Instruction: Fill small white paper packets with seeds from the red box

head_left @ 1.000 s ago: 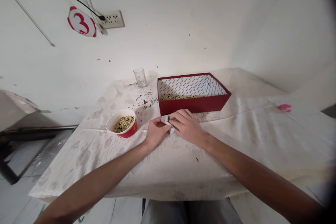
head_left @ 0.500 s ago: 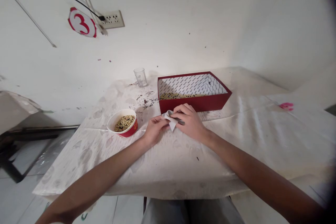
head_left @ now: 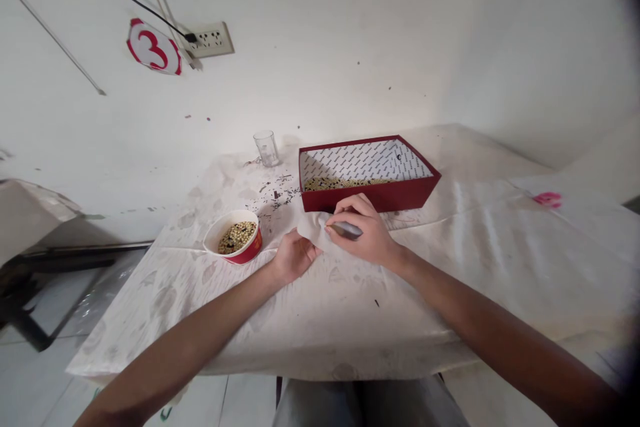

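Note:
Between my hands, just in front of the red box, is a thin white sheet (head_left: 311, 228), soft like tissue paper. My left hand (head_left: 296, 257) grips its near left side, with the fingers partly hidden. The fingers of my right hand (head_left: 364, 230) are closed in a pinch on its right edge. A greyish fold shows under the right fingers. The open red box (head_left: 370, 198), lined with patterned white paper, has mixed pale and dark beans or grains along its bottom. To the left of my left hand stands a red and white paper bowl (head_left: 248, 255) with similar grains.
A clear glass (head_left: 267, 149) stands at the back near the wall. Dark bits (head_left: 280, 197) lie scattered left of the box. Something pink (head_left: 547, 199) lies at the right on the pale tablecloth (head_left: 310, 323). A socket (head_left: 213, 40) is on the wall.
The white sheet, crumpled and folded before, is now spread wider between my hands. My left hand has turned with its palm more upward; the box and bowl stay in place.

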Demonstrator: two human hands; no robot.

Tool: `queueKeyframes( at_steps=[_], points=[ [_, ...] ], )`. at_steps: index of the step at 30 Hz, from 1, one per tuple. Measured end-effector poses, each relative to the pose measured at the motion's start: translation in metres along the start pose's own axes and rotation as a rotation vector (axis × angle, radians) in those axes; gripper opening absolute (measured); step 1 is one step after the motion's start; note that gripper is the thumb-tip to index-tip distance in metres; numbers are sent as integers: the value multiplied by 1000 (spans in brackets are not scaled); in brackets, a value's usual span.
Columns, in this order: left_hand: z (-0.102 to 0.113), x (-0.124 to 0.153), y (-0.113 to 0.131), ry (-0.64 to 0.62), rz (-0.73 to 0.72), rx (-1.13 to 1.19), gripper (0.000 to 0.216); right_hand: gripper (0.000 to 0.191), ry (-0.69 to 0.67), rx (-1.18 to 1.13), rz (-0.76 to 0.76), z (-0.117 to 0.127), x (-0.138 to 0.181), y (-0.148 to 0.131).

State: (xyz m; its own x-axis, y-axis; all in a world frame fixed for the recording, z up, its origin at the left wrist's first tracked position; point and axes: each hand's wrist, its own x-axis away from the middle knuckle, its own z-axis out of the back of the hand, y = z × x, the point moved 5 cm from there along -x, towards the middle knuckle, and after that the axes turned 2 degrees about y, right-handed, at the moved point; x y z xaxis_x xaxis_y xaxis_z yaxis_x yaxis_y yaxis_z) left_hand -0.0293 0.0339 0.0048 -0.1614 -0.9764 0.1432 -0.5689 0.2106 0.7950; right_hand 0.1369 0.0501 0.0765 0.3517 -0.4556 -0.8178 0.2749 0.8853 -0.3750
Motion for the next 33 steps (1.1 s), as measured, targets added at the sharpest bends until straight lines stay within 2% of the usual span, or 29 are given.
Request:
queueKeyframes(
  at_steps=[3, 7, 12, 17, 21, 27, 30, 33],
  points=[
    [2, -1, -2, -11, 19, 54, 28, 14, 15, 13, 2, 2, -1, -2],
    [0, -1, -2, -23, -11, 7, 36, 16, -1, 14, 10, 2, -1, -1],
    [2, -2, -5, -2, 51, -17, 30, 17, -52, -20, 45, 1, -1, -1],
    [1, -1, -5, -58, 132, 74, 32, 19, -41, -56, 84, 1, 1, -3],
    [2, 1, -9, -87, 194, 161, 36, 20, -63, -10, 137, -1, 2, -5],
    [2, 1, -14, -96, 218, 267, 25, 24, -42, 120, 212, -1, 4, -12],
    [2, -2, -11, -62, 149, 300, 23, 22, -12, 148, 190, 0, -8, -21],
    [0, -1, -10, -46, 151, 278, 19, 16, 61, 91, 133, -4, -37, -42]
  ],
)
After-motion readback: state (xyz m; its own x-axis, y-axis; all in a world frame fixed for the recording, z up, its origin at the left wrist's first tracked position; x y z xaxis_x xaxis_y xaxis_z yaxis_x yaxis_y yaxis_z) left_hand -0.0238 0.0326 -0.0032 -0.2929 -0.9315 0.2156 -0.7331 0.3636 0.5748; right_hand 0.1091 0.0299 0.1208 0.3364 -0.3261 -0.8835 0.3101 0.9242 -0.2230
